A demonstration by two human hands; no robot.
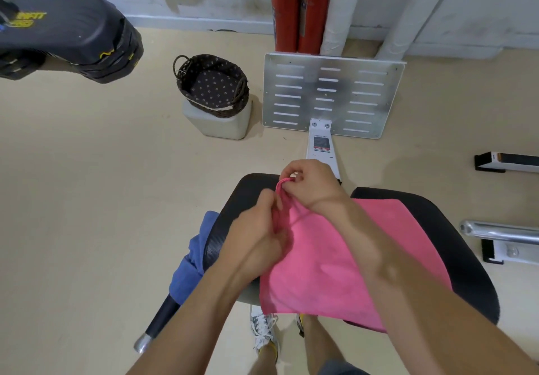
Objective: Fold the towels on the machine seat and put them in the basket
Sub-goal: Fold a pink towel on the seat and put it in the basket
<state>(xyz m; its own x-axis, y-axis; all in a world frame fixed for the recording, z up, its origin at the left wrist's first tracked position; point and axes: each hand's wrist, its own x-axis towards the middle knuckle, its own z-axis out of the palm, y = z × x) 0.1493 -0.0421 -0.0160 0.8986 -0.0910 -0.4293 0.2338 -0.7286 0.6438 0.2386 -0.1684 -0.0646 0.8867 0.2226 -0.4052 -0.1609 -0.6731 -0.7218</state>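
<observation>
A corner of the pink towel (329, 269) is pinched by the right hand (312, 188), its edge gripped by the left hand (259, 229), at eleven o'clock on the seat (455, 246). Edges should be aligned before creasing. The blue towel (192, 258) hangs at nine o'clock; the basket (213, 86) stands at eleven.

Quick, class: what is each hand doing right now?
Left hand: grips the pink towel at its bunched edge.
Right hand: pinches the same towel's far corner.

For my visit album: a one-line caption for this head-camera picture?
Left hand and right hand pinch the pink towel at its edge on the seat; blue towel alongside, basket beyond.
</observation>
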